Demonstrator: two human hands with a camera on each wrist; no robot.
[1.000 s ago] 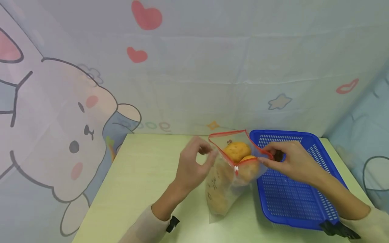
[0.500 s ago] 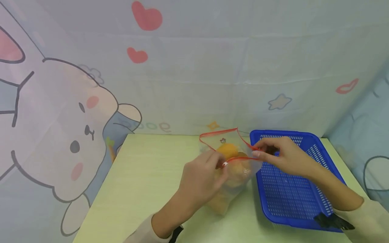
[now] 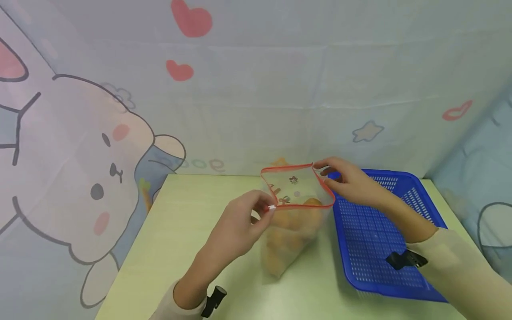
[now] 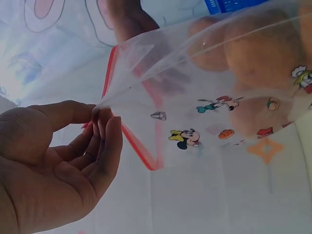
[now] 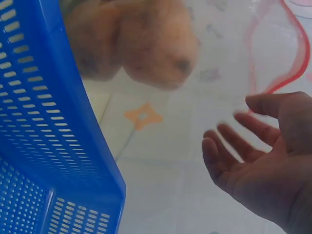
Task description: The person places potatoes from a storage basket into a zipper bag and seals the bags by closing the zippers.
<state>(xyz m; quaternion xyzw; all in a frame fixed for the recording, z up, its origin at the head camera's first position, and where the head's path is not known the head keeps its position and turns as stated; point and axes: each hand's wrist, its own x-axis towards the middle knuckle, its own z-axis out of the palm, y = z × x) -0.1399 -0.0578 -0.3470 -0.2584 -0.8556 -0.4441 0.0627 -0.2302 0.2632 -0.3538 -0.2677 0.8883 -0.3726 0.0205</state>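
A clear zip bag (image 3: 298,218) with a red-edged mouth stands on the table, holding several potatoes (image 3: 296,224) seen blurred through its plastic. Cartoon prints show on its side in the left wrist view. My left hand (image 3: 244,222) pinches the left corner of the mouth, beside the white slider (image 3: 272,207). At the opposite side, my right hand (image 3: 350,182) has its fingertips right at the red rim, thumb and fingers spread apart. In the right wrist view its fingers (image 5: 234,141) are loosely curved near the red edge, with the potatoes beyond.
A blue perforated plastic basket (image 3: 344,249) stands on the right, close beside the bag and under my right forearm. The pale green table (image 3: 192,213) ends at a cloth backdrop (image 3: 256,111) printed with a rabbit and hearts.
My left hand came to the slider corner, gripped it and drew it left. The mouth is now spread wider. My right hand has moved up and left, loosening from the rim's right side.
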